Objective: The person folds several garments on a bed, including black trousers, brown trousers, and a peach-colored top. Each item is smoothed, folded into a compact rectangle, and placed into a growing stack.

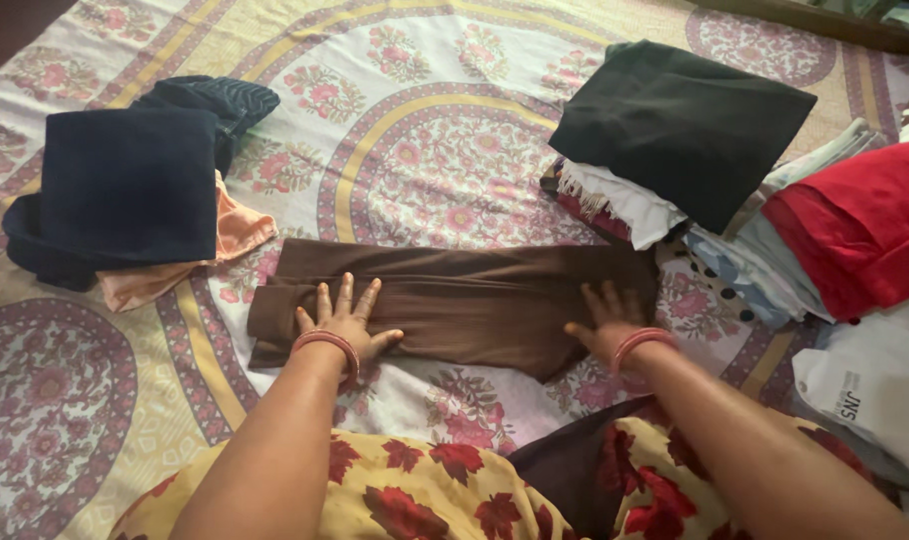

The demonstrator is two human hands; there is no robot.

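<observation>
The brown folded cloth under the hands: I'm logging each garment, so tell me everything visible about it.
The brown folded cloth is a plain dark brown, soft-looking fabric, folded into a long strip lying flat and crosswise on the floral bedspread. Lengthwise creases run along it, and its left end shows a narrower layer sticking out. The left hand presses flat on its left part, the right hand on its right end, fingers spread. Its far right corner lies close to the stack of folded clothes; whether they touch is unclear.

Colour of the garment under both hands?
Plain dark brown garment, no pattern; left hand and right hand press it. Head view.
</observation>
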